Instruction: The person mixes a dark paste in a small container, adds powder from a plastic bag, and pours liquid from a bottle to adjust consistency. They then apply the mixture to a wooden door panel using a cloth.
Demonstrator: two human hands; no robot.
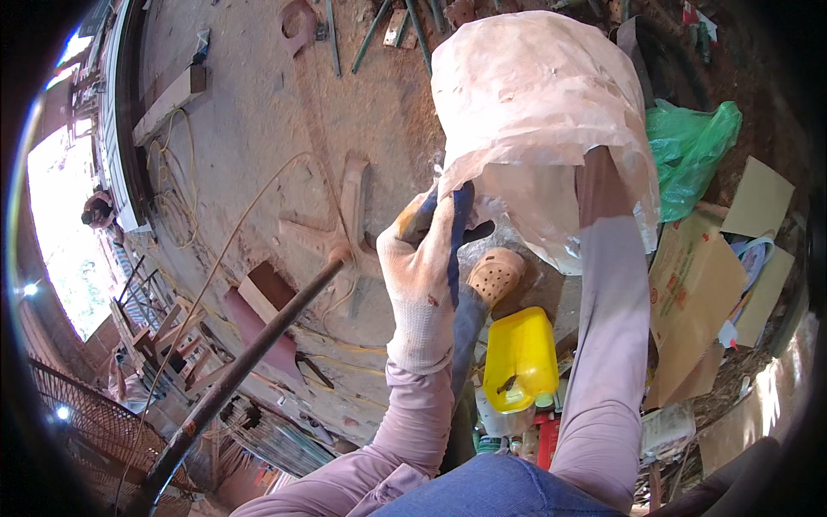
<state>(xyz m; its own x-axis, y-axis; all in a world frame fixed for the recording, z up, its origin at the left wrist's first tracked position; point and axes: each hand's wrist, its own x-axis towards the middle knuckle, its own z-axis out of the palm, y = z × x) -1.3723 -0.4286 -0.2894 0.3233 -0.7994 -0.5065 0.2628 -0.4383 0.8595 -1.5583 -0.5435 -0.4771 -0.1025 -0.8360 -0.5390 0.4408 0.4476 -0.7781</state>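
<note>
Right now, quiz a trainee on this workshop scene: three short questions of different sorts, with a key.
1. True or false: the left hand wears a white knit glove.
2. Multiple choice: where is the right hand? A) gripping the dark metal rod; B) hidden inside the pale plastic sack; C) resting on the yellow jerrycan.
3. Fill in: the bag beside the cardboard sheets is coloured ____.

Key:
1. True; the glove grips the sack's lower edge.
2. B; the forearm goes up into the sack's opening and the hand cannot be seen.
3. Green.
</note>
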